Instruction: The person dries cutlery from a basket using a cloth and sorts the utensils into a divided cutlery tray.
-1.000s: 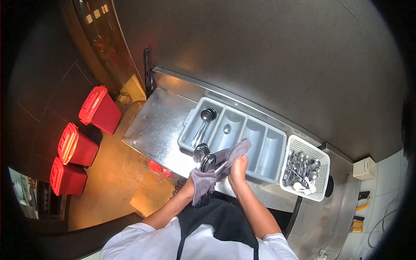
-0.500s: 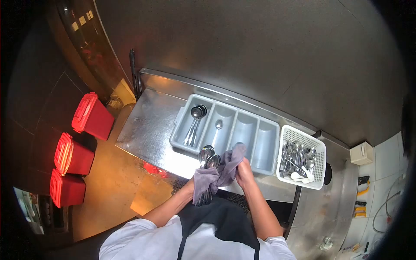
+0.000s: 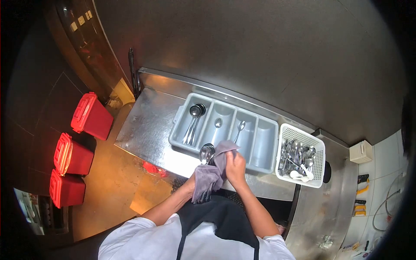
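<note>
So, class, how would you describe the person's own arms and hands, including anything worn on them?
White sleeves end around the elbows, leaving both forearms bare. No watch or bracelet shows. The right hand appears ungloved; the left hand is mostly hidden, so its finer details can't be told.

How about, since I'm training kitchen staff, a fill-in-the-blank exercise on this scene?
The grey tray has ____ compartments.
The basket beside it is coloured ____.
The hand nearer the basket, holding the cloth, is the ____.
The picture shows ____ red bins.
Missing words: four; white; right; three.
</note>
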Tool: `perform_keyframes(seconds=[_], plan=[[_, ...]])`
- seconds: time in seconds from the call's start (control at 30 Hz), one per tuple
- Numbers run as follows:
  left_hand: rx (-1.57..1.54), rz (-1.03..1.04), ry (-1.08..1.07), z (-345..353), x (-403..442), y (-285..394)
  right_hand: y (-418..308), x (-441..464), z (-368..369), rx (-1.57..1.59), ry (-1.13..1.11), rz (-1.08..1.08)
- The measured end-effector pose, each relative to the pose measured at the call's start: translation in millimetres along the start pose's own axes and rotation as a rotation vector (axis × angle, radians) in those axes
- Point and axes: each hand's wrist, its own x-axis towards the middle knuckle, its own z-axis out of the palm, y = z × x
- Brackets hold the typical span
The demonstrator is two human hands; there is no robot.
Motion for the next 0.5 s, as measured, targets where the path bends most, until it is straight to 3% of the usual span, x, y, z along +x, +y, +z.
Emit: perform_keyframes(seconds=[0.07,0.1,0.2,0.27,0.33,0.43,0.5], plan=[[-0.012,-0.017,-0.037,-1,1,4,0,10,0,0.152,0.157,0.148],[-0.018,-0.026,-0.055,0,0,5,-10,14,-11,0.084,0.148,0.356],[0.083,0.043,0.154,8,-3,1,-5,15,-2,0.552,0.318,0.364],[0.186,0.075,0.247,14,-3,6,-13,-4,-2,0.638,0.155,0.583],[0.233,0.102,0.338,22,-5,14,-4,-31,16,0.550,-0.009,0.541],[0.240,0.107,0.426,28,-7,19,-5,-35,8,0.740,-0.296,0.612],[0.268,0.081,0.441,20,-4,13,-5,-32,3,0.685,-0.323,0.603]])
